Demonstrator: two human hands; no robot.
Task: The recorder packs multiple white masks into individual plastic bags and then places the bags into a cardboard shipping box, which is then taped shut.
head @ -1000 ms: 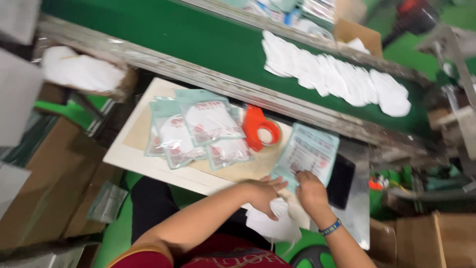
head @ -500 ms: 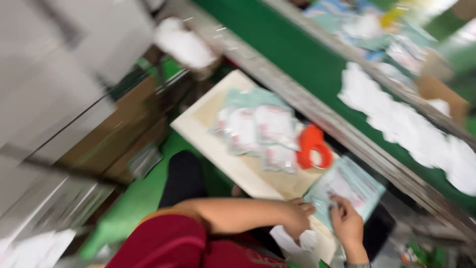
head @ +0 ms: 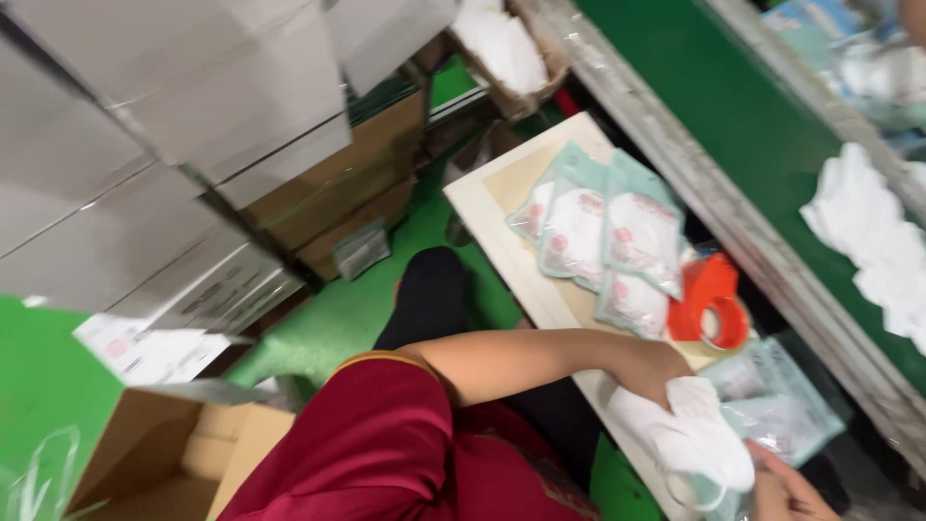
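At the bench's (head: 502,227) near right corner, the left hand (head: 666,378) grips a white mask (head: 690,434) whose long axis runs down and right toward the right hand (head: 786,487). That hand, cut by the frame edge, seems to pinch a clear pouch (head: 772,405) beside the mask. Beyond lie an orange tape dispenser (head: 712,299) and filled pouches (head: 603,236).

Green floor (head: 338,318) below me. Stacked grey cartons (head: 174,125) far left, brown boxes (head: 357,193) beneath. Green conveyor belt (head: 733,106) runs beyond the pale tabletop (head: 482,203).
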